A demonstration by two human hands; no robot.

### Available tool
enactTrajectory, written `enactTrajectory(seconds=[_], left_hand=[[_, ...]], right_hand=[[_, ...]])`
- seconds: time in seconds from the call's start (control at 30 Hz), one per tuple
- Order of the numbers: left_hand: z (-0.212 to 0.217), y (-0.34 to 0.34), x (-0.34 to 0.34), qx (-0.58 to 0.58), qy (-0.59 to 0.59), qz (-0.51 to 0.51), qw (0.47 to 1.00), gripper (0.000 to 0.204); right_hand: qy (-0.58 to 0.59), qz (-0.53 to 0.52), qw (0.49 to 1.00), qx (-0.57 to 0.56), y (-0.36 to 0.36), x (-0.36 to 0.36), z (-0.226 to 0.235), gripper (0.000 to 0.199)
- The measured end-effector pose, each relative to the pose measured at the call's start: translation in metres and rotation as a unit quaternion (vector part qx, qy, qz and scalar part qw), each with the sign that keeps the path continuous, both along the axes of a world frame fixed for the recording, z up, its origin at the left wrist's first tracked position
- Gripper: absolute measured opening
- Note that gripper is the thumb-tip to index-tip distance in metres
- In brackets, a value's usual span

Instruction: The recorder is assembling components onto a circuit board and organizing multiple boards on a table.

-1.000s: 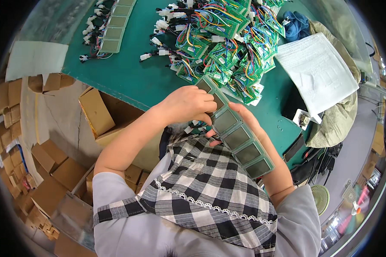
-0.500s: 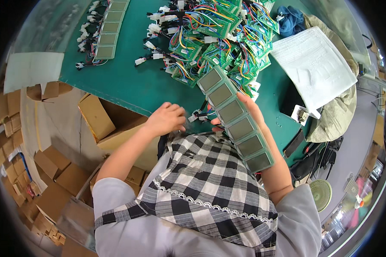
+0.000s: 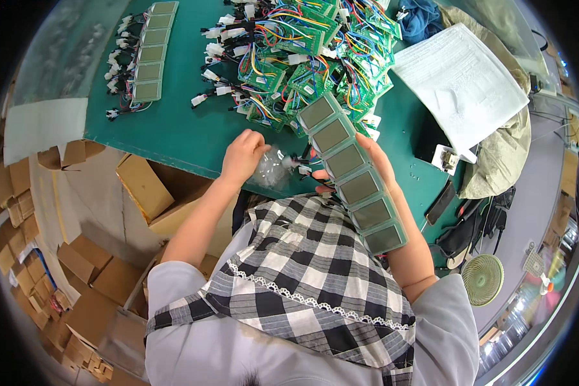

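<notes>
In my right hand point(image 3: 378, 161) is a long strip of display boards point(image 3: 347, 161) with several grey square screens, held tilted over my lap. Wires with white and black connectors point(image 3: 304, 170) stick out from its left side. My left hand point(image 3: 243, 157) is closed at the table's near edge, pinching a crumpled piece of clear plastic film point(image 3: 273, 168), perhaps a small bag, close to those connectors. Beyond the strip lies a heap of green circuit boards point(image 3: 315, 77) with coloured wires. A similar display strip point(image 3: 150, 63) rests at the far left, its connectors pointing left.
A white foam sheet point(image 3: 463, 90) lies on beige cloth at the right, behind a small metal-and-white device point(image 3: 445, 158). Nearer are a black phone-like slab point(image 3: 439, 202) and a green fan point(image 3: 482, 280). An open cardboard box point(image 3: 145, 186) stands below the green table's point(image 3: 154, 135) edge.
My left hand has moved up and slightly left, drawing the clear plastic into view. The display strip in my right hand has shifted slightly; the whole view has also shifted a little.
</notes>
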State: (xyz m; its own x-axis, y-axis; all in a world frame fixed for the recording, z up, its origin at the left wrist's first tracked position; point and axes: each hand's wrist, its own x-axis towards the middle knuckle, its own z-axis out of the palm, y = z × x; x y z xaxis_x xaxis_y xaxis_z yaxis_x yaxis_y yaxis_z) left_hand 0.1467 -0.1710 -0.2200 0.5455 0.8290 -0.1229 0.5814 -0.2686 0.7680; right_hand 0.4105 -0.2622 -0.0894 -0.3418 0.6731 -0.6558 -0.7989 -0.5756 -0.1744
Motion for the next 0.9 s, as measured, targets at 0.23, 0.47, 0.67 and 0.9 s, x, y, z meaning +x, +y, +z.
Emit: enactTrajectory(seconds=[0.23,0.47,0.67,0.9], left_hand=[[0.041,0.013,0.018,0.248,-0.007,0.003,0.969,0.02],[0.096,0.005,0.09,0.154,-0.107,-0.387,0.903,0.04],[0.099,0.014,0.09,0.162,-0.148,-0.4,0.89,0.04],[0.111,0.018,0.081,0.178,-0.135,-0.401,0.888,0.026]], right_hand=[[0.002,-0.001,1.0,-0.01,0.004,0.003,-0.003,0.053],[0.02,-0.052,0.994,-0.096,0.005,-0.004,-0.011,0.046],[-0.084,-0.032,0.989,-0.121,0.006,-0.012,0.008,0.04],[-0.099,-0.005,0.992,-0.074,0.005,-0.018,0.017,0.046]])
